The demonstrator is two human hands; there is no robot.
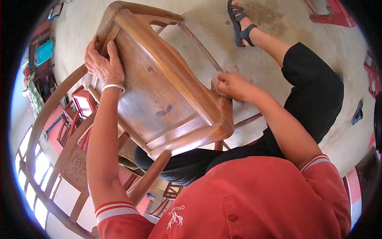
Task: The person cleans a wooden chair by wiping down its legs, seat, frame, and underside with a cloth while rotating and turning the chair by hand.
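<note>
A varnished wooden armchair (pixel 155 86) lies tipped before me, with its seat panel facing up towards me. My left hand (pixel 104 61), with a pale bangle at the wrist, grips the seat frame at the far left, its thumb resting on the panel. On the other side, my right hand (pixel 234 85) is closed on a greyish-pink cloth (pixel 215 81), or a similar soft pad, blurred at its edges. The cloth touches the chair by a leg and the seat's side rail. Carved backrest (pixel 74 168) and curved arm rails (pixel 49 98) extend to the lower left.
My leg in black trousers (pixel 313 86) stretches out on the right, ending in a dark sandal (pixel 238 27) on the concrete floor. A red plastic stool (pixel 334 19) is at the top right. Several reddish chairs (pixel 71 119) stand beyond the armchair at left.
</note>
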